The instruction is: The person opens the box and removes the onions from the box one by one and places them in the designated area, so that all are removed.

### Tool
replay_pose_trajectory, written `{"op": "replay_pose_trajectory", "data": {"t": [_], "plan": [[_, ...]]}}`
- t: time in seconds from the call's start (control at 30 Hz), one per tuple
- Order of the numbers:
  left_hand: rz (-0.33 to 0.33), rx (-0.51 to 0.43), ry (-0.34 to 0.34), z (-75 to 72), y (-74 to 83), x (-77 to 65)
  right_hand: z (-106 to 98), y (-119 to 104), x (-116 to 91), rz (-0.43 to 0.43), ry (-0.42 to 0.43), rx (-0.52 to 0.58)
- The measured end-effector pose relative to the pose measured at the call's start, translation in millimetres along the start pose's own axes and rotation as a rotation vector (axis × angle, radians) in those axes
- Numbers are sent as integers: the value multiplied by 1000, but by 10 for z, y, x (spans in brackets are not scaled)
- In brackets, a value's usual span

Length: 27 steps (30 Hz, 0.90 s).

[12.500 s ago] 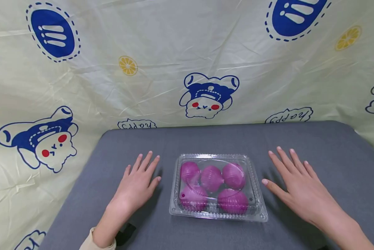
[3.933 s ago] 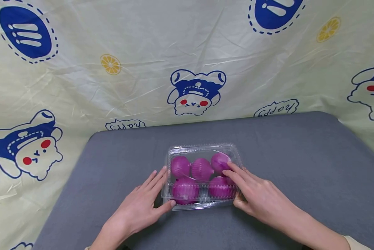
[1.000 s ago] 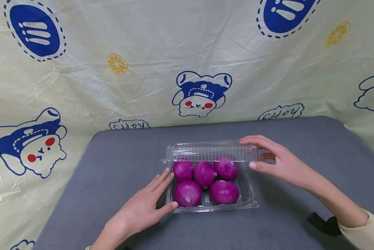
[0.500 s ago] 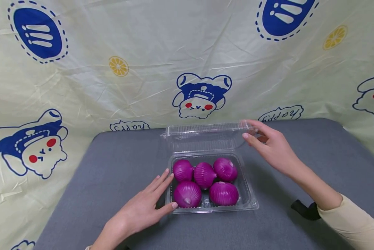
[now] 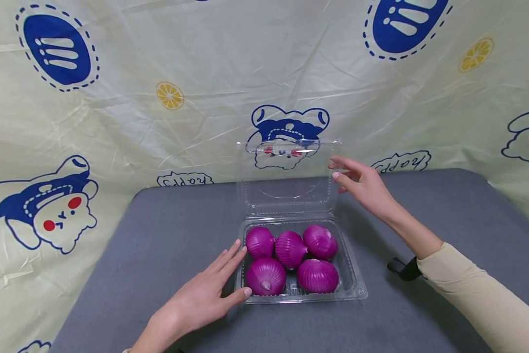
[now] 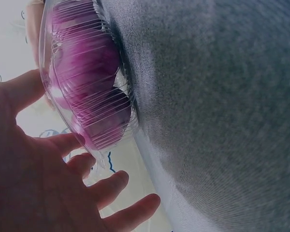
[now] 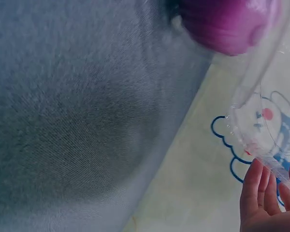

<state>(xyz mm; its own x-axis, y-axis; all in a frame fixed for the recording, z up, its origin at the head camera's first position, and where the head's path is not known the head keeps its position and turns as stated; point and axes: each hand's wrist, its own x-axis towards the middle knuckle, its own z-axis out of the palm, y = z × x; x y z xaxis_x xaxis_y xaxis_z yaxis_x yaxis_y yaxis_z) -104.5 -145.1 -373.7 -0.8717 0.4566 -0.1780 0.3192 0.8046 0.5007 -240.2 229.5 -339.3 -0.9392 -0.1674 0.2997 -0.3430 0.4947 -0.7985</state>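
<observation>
Clear lid swung upright since earlier, right hand pinching its edge, left hand loose against container

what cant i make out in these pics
Head: most of the floor of the box, hidden by the onions.
Left wrist: onion outlines, blurred by the box's ribbed wall.
Right wrist: the right hand, cut off by the bottom and right edges.
Right wrist: an onion, partly cut off by the top edge.

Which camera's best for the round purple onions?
Head: all five round purple onions show from above, unobstructed, in the clear plastic container. Left wrist sees some sideways through the ribbed wall; right wrist, just a cropped part.
</observation>
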Motion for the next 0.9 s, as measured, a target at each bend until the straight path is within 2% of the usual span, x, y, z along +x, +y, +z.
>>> {"op": "replay_pose_trajectory", "data": {"t": [0.27,0.5,0.67,0.9], "plan": [[-8,5,8,17,-2,-6,58,144,110,110,-53,144],[-8,10,8,18,-8,-5,144,272,179,299,-115,255],[0,8,5,12,-5,-5,193,386,206,385,-173,267],[9,13,17,1,-9,-16,257,465,223,431,-223,267]]}}
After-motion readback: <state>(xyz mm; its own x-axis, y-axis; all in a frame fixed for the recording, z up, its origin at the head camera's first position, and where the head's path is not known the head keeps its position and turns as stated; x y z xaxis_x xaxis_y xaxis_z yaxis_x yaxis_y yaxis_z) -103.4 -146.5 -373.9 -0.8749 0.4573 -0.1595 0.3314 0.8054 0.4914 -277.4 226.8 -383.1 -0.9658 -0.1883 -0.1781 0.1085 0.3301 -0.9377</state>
